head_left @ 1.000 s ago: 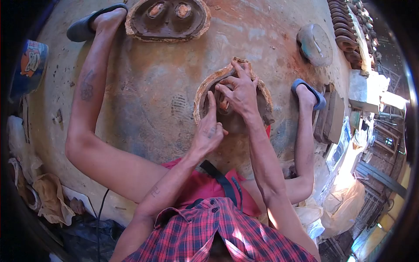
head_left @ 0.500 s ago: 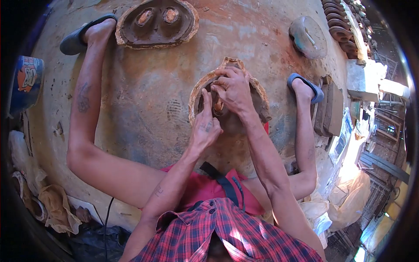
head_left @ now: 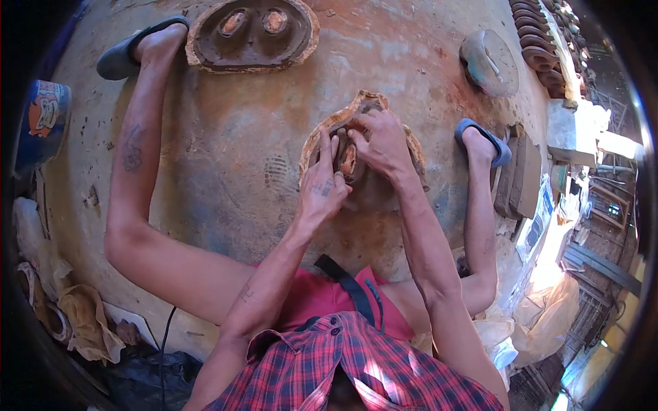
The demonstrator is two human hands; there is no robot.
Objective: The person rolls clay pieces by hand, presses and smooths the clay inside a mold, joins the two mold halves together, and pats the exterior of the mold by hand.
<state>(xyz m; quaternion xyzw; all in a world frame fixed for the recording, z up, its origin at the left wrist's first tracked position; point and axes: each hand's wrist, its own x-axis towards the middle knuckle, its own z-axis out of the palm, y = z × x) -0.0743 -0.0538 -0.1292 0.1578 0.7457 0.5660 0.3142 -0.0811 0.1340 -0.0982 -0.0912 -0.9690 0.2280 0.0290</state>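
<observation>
A mould (head_left: 306, 155) with a pale, rough rim and dark clay inside lies on the floor between my legs. My left hand (head_left: 323, 179) reaches over its left side, index and middle fingers stretched out against the clay. From the right, my right hand (head_left: 379, 142) is bent over the inside, its thumb and fingertips pressing on the clay near the middle. Whether a bit of clay is between those fingers is hidden. An orange-brown raised part (head_left: 349, 162) shows between my two hands.
A second clay-lined mould (head_left: 253, 58) with two orange ovals lies at the top. A rounded grey block (head_left: 489, 63) is at the upper right, near stacked brown curved pieces (head_left: 537, 42). A blue bucket (head_left: 48, 123) stands left; plastic bags (head_left: 546, 312) lie lower right.
My right hand has shifted down and slightly right, uncovering more of the mould's top and orange-brown part. My left middle finger now lies extended beside the index finger.
</observation>
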